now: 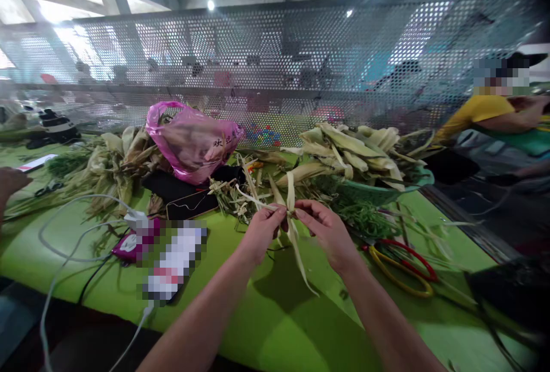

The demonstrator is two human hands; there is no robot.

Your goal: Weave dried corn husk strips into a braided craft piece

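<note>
Above a green table (275,314), both my hands pinch pale corn husk strips (291,220). My left hand (263,228) grips the strips from the left, fingers closed. From the right, my right hand (323,228) pinches them between thumb and fingers. One strip stands up, another hangs down toward the table, a third trails left. A heap of loose husk strips (240,191) lies just behind my hands.
A teal basin (387,191) piled with corn husks stands at back right, a pink plastic bag (191,140) at back left beside more husks (114,160). Red and yellow rings (404,266) lie right. White cables (73,234) and a phone (191,203) lie left. A person in yellow (490,117) sits far right.
</note>
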